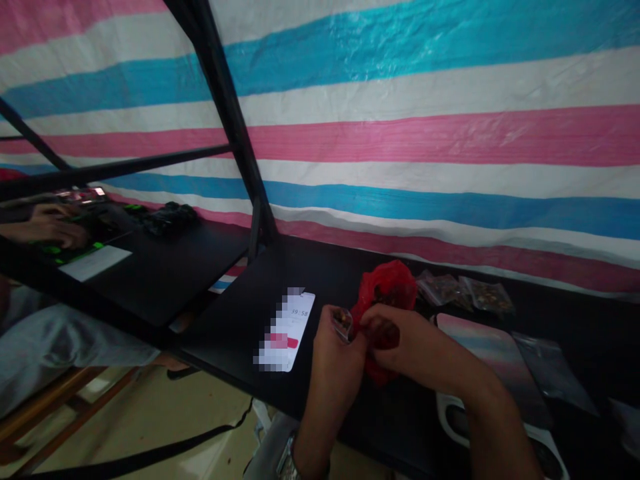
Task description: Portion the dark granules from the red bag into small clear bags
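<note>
My left hand is closed around a small clear zip bag with brown bits in its open mouth. Beside it, my right hand has its fingers curled together close to that bag's mouth; what they pinch is hidden. A red plastic bag, open at the top with brown pieces inside, lies behind and beneath my hands. Red film shows through the gap of my right hand. Just behind the right hand are filled small zip bags of brown bits.
A lit phone lies left of my hands on the black table. Under my right forearm sits a white scale with a shiny plate, and clear bags lie beyond it. At far left, another person's hands work behind a black frame.
</note>
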Action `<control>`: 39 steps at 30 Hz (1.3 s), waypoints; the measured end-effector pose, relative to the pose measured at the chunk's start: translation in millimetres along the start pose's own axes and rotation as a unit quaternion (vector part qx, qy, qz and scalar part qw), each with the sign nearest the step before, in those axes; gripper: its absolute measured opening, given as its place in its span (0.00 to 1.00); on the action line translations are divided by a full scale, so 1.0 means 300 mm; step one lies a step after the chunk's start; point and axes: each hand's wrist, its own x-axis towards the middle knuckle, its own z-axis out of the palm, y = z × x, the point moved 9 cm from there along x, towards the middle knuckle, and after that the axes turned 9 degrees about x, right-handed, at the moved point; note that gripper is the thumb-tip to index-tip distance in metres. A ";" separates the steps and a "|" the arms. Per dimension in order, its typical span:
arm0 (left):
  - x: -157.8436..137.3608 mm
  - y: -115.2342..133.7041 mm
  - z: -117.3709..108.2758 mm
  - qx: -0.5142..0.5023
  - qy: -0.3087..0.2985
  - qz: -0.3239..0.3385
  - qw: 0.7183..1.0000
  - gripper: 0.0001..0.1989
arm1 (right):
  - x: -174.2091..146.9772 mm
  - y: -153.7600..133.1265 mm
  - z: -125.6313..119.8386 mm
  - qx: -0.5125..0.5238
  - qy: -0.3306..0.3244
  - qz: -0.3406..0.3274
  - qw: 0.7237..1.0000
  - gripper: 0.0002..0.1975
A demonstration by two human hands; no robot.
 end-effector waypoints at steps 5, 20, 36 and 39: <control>0.020 -0.003 -0.040 0.054 0.034 0.008 0.998 0.15 | 0.023 0.043 -0.096 -0.043 0.114 0.007 0.993 0.11; 0.047 -0.063 -0.047 -0.064 0.057 -0.049 0.995 0.11 | 0.100 0.056 -0.048 -0.075 0.143 -0.026 0.987 0.11; 0.057 -0.071 -0.034 -0.141 0.034 -0.028 0.989 0.13 | 0.083 0.067 -0.068 -0.069 0.180 0.000 0.981 0.06; 0.057 -0.059 -0.056 -0.082 0.063 -0.023 0.994 0.11 | 0.087 0.073 -0.061 -0.077 0.172 0.010 0.982 0.06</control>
